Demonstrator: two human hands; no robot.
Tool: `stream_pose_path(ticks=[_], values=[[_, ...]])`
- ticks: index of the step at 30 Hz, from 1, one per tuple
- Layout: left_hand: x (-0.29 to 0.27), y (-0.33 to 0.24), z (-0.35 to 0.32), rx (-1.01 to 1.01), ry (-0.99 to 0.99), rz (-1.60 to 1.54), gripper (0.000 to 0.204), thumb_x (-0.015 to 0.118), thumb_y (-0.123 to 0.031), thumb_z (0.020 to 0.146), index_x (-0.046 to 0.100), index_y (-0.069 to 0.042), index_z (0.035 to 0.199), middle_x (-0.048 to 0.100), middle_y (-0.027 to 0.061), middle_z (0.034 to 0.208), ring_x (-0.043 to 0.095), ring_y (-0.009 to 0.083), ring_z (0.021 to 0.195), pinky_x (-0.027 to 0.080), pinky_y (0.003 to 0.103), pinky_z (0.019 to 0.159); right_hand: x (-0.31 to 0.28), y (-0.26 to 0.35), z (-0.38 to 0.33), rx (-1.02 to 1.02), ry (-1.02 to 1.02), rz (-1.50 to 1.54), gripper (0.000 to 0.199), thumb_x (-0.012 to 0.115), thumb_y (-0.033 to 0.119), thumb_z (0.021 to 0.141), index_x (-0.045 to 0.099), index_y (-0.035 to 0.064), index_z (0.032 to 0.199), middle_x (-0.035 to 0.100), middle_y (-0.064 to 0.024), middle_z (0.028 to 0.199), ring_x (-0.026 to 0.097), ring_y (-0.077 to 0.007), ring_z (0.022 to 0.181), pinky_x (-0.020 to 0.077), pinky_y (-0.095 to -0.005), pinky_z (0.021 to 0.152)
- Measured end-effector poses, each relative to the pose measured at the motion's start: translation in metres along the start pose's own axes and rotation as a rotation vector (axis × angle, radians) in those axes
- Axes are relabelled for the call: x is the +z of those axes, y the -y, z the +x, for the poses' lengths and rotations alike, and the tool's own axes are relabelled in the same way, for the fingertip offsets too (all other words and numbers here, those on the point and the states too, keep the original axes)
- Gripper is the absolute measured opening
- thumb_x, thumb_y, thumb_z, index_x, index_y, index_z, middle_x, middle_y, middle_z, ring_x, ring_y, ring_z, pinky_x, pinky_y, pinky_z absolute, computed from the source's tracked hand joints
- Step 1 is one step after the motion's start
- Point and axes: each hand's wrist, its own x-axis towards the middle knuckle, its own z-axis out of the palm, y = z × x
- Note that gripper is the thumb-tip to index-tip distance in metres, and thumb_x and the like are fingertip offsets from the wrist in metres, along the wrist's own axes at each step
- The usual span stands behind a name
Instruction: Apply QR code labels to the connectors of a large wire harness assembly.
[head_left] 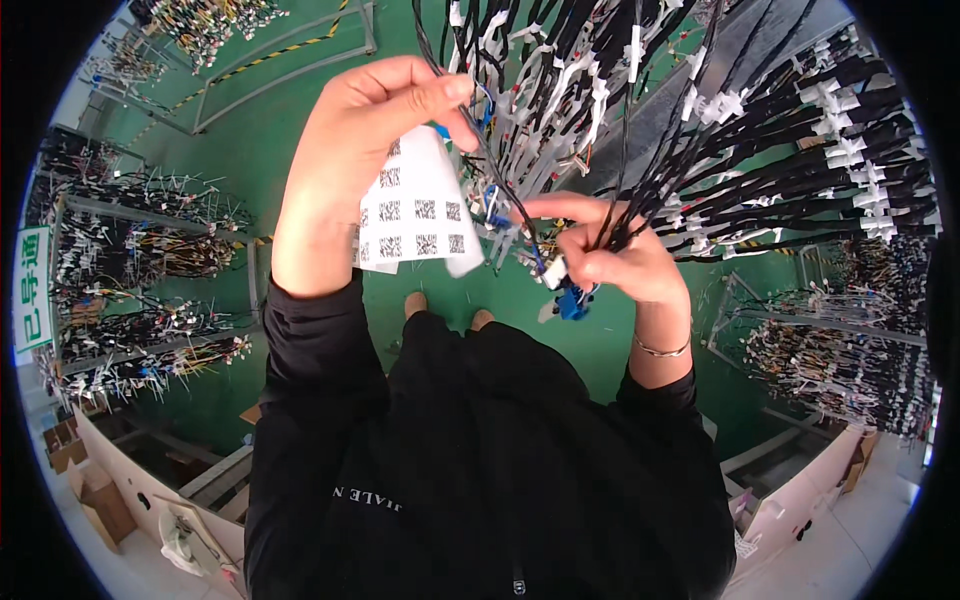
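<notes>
Left hand (350, 150) covering the upper left of the label sheet (420, 215), hanging black wire bundles (620, 110) cut off at twelve o'clock, blue connector (573, 300) half hidden under right hand (610, 255), codes unreadably small

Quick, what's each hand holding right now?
Left hand: closed, holding a white sticker sheet.
Right hand: closed, gripping black wires.

Sheet of white labels (420, 215): printed with rows of small square black codes, curled, hanging from left hand (345, 170), pinched at its top edge. Bundle of black wires (610, 130): many strands with white tags, gathered in right hand (605, 255); blue connector (573, 300) dangles just below.
</notes>
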Motion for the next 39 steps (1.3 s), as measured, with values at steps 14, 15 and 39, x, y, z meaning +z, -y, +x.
stream_pose_path(ticks=[14, 15, 39], values=[[0.010, 0.002, -0.005, 0.115, -0.521, 0.097, 0.015, 0.062, -0.016, 0.092, 0.060, -0.005, 0.083, 0.057, 0.0011, 0.068, 0.051, 0.0079, 0.064, 0.038, 0.024, 0.061, 0.008, -0.006, -0.008, 0.046, -0.254, 0.103, 0.018, 0.064, 0.009, 0.089, 0.053, 0.0033, 0.102, 0.069, -0.0078, 0.084, 0.055, -0.0059, 0.059, 0.0427, -0.0221, 0.051], [-0.031, 0.009, -0.004, 0.176, -0.282, 0.232, 0.018, 0.061, -0.018, 0.094, 0.058, -0.005, 0.082, 0.057, 0.0013, 0.067, 0.050, 0.0078, 0.067, 0.038, 0.024, 0.065, 0.013, -0.008, -0.009, -0.003, -0.270, 0.112, 0.016, 0.065, 0.009, 0.089, 0.051, 0.0036, 0.095, 0.068, -0.0056, 0.080, 0.054, -0.0057, 0.056, 0.0420, -0.0216, 0.049], [-0.013, 0.022, 0.013, 0.110, -0.160, -0.106, 0.015, 0.065, -0.016, 0.091, 0.062, -0.006, 0.080, 0.068, 0.0071, 0.070, 0.051, 0.0038, 0.048, 0.036, 0.018, 0.046, 0.037, 0.002, -0.027, 0.065, -0.004, 0.431, 0.044, 0.052, 0.023, 0.096, 0.055, -0.0162, 0.116, 0.067, -0.0298, 0.093, 0.053, -0.0156, 0.050, 0.0425, -0.0269, 0.049]])
